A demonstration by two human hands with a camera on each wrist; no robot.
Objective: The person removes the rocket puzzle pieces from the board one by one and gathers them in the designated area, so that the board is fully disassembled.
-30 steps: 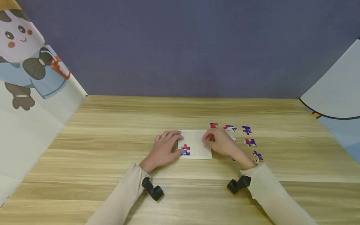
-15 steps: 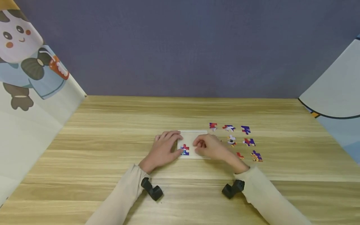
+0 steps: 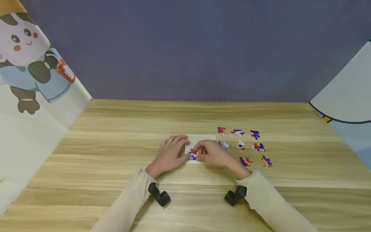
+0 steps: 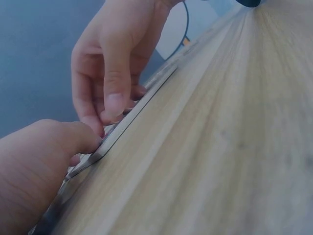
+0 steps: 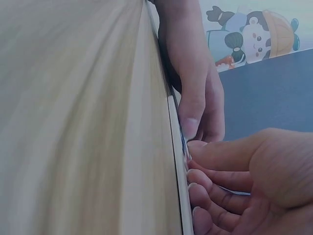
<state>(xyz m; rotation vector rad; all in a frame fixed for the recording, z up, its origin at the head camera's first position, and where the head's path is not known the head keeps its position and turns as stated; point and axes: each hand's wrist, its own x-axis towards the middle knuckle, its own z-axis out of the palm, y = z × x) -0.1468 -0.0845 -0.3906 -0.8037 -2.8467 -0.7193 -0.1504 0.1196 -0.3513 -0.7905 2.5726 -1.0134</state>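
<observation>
A pale, shallow puzzle board [image 3: 204, 137] lies flat on the wooden table. In its lower left corner sits a red, blue and white jigsaw piece [image 3: 192, 154]. My left hand [image 3: 171, 154] rests along the board's left side, fingers extended, its thumb tip at that piece. From the right, my right hand [image 3: 213, 153] reaches over the board and pinches the piece's right side between thumb and index finger, the other fingers curled. Both hands meet at the board in the left wrist view, where the right thumb [image 4: 116, 98] points down at it.
Several loose jigsaw pieces lie in rough rows right of the board, among them a white-and-orange piece [image 3: 240, 146] and a purple-and-yellow piece [image 3: 266, 161]. A dark blue panel [image 3: 197, 51] stands behind the table [image 3: 130, 119], with printed side panels left and right.
My right hand has moved left across the board, from its right edge to the piece in the lower left corner. My left hand has stayed at the board's left side.
</observation>
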